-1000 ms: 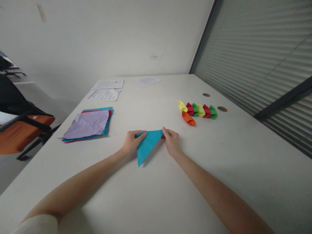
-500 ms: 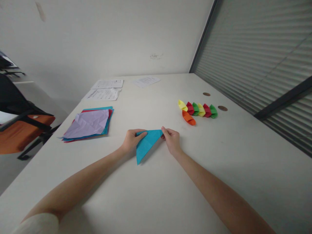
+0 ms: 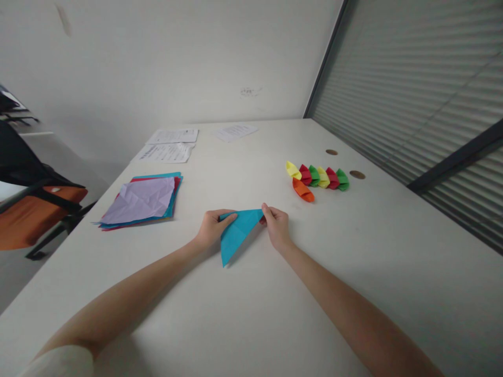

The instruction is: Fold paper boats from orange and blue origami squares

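Note:
A blue sheet of origami paper (image 3: pixel 239 230), folded into a triangle, is held between my two hands just above the white table. My left hand (image 3: pixel 214 226) pinches its upper left edge, thumb on top and fingers hidden behind. At the upper right corner, my right hand (image 3: pixel 277 222) grips the tip between thumb and fingers. One point of the triangle hangs down toward me. Beyond my right hand lies a folded orange paper piece (image 3: pixel 303 190), beside a row of folded yellow, red and green paper pieces (image 3: pixel 323 177).
To the left is a stack of coloured paper (image 3: pixel 142 200) with a creased lilac sheet uppermost. Printed sheets (image 3: pixel 167 152) lie at the back of the table (image 3: pixel 251 314). Two round brown discs (image 3: pixel 357 175) sit near the blinds on the right. An orange chair (image 3: pixel 47 209) stands left.
Both hands keep their hold on the blue paper, which has barely shifted. The whole view has moved very slightly.

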Available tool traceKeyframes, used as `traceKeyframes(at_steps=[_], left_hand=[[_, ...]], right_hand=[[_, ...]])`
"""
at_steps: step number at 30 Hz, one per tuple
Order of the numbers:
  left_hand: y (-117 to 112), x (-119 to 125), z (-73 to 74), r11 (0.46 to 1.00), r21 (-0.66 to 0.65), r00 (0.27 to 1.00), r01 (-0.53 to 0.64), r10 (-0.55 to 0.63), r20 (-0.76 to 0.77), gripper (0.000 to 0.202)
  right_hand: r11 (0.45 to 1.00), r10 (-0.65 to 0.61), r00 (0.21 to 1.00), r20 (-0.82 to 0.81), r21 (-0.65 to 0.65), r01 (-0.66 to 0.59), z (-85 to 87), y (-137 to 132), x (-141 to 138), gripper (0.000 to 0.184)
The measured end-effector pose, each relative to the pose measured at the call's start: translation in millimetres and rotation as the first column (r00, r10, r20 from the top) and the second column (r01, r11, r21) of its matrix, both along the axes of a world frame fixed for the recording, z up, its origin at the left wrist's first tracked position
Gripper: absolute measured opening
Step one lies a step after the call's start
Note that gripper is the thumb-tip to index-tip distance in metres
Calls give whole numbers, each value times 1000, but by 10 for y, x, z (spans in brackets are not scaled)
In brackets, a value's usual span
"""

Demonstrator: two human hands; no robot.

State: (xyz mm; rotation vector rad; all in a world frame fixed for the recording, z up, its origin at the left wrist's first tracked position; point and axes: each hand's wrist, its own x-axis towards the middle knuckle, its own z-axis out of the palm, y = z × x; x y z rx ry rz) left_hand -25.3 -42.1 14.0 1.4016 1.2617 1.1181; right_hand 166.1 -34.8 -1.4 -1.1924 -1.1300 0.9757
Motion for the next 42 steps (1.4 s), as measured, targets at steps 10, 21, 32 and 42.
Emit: traceKeyframes(at_steps=[10, 21, 32, 42], left_hand=[[1, -1, -2, 1000, -14, 999, -27, 28, 26, 37], [-29, 62, -122, 964, -251, 936, 83, 11, 353, 43], [27, 35, -163, 986, -161, 970, 48, -7, 243, 48], [14, 36, -165, 994, -108, 991, 35, -21, 135, 58]], right_hand=[[994, 79, 990, -119, -65, -87, -18, 34, -15, 38], [999, 9, 986, -164, -36, -15, -77, 62, 4, 35], [996, 2, 988, -157, -83, -16, -86, 88, 12, 40], [985, 129, 982, -137, -93, -142, -52, 39, 3, 41]])
